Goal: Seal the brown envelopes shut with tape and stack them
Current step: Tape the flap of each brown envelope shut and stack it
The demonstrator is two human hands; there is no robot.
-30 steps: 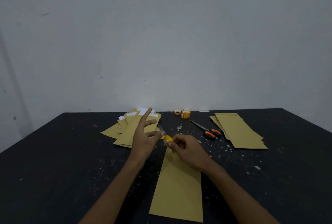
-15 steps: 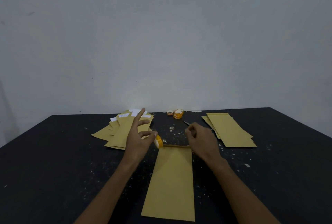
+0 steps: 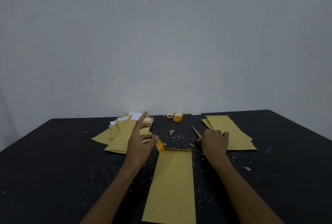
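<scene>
The right hand [image 3: 214,143] has left the far edge of the brown envelope [image 3: 172,184], where it was half a second ago, and now sits further right, over the orange handles of the scissors [image 3: 196,131]. Its fingers curl down over them, but I cannot tell whether they have closed on anything. The left hand [image 3: 139,145] has hardly shifted. Its thumb and a bent finger pinch the small orange tape roll [image 3: 159,145], held on edge at the envelope's far left corner, with the index finger pointing straight up. The envelope is a long matt paper rectangle lying flat in the middle of the table [image 3: 53,160], reaching its near edge. The tabletop is black and speckled with pale flecks. Towards the far left lies a loose fan of envelopes [image 3: 122,135] with white slips showing. A neater stack of envelopes [image 3: 233,134] lies towards the far right, and spare tape rolls [image 3: 177,117] stand at the far edge
</scene>
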